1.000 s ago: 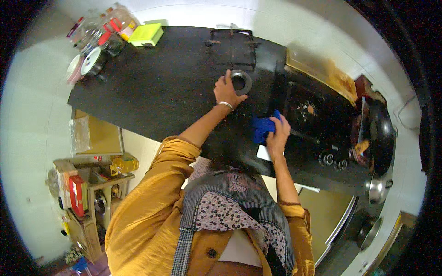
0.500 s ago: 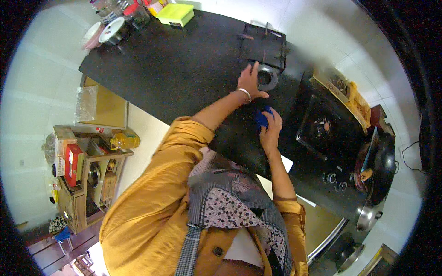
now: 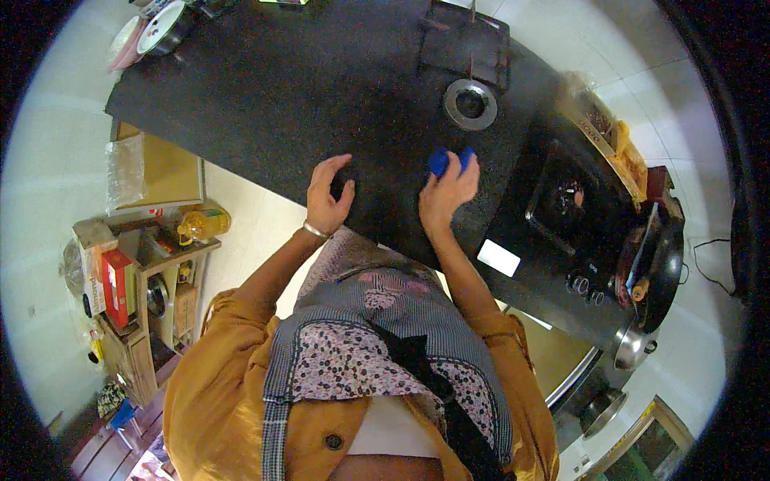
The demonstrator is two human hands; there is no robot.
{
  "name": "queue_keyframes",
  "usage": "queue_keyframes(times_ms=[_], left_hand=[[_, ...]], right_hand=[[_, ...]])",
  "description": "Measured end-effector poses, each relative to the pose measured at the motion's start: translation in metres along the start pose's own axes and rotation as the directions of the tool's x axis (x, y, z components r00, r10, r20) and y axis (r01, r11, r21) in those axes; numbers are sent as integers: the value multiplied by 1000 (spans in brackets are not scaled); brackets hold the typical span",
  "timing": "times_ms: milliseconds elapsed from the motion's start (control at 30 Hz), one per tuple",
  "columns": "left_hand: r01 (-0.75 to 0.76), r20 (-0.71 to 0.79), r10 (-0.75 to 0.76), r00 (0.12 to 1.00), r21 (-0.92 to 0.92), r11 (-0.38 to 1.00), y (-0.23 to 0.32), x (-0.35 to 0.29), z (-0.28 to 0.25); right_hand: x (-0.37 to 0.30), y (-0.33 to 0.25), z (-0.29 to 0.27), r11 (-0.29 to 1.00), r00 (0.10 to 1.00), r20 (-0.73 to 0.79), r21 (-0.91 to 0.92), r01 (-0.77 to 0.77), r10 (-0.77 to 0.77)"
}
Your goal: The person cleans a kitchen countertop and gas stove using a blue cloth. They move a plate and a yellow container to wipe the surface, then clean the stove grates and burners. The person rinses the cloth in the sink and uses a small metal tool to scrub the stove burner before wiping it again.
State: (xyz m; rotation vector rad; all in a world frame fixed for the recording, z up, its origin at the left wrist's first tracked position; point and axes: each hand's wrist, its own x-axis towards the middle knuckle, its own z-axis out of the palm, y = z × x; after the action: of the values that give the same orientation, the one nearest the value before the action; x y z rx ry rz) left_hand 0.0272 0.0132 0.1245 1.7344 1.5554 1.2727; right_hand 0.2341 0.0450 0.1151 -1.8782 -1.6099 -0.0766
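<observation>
In the head view, gripping a blue cloth (image 3: 439,163) with the right hand (image 3: 451,192), closing the fingers (image 3: 472,171) over it from above. Bunching the cloth right under the fingertips, showing blue on both sides of one finger and hiding the rest beneath the hand. Holding the cloth at the dark surface (image 3: 281,104), to the left of the black stove (image 3: 536,164); not being able to tell how firmly pressing it down.

Holding the left hand (image 3: 327,196) open near the front edge of the surface, curving the fingers and setting the thumb apart from them. Keeping it left of the cloth and well apart from it; not being able to tell whether touching the surface. Wearing a pale bangle (image 3: 316,230) on the left wrist.

Seeing a grey ring (image 3: 473,124) lying flat on the surface, a little beyond the cloth and the right fingers, apart from both hands. Seeing a black rack (image 3: 506,56) just behind the ring. Seeing a white slab (image 3: 499,257) lying just right of the right forearm. Farther right, seeing knobs (image 3: 581,285), a dark wok (image 3: 666,272) leaning near the wall and a steel pot (image 3: 631,347). Far left, seeing a bowl (image 3: 163,28) standing tilted at the surface's corner and, lower down, an oil bottle (image 3: 207,223) and a red box (image 3: 118,287) by a wooden shelf (image 3: 143,357).
</observation>
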Motion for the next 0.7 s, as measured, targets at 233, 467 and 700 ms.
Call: queue_keyframes(times_ms=[233, 467, 700], left_hand=[[49, 60, -46, 997, -53, 997, 26, -10, 5], [-59, 42, 62, 997, -70, 996, 24, -12, 5], [-168, 23, 172, 985, -103, 980, 21, -32, -4]], right_hand=[[45, 22, 4, 909, 984, 77, 399, 119, -163], [43, 13, -17, 980, 994, 32, 175, 95, -102], [103, -9, -2, 832, 963, -41, 495, 252, -268]])
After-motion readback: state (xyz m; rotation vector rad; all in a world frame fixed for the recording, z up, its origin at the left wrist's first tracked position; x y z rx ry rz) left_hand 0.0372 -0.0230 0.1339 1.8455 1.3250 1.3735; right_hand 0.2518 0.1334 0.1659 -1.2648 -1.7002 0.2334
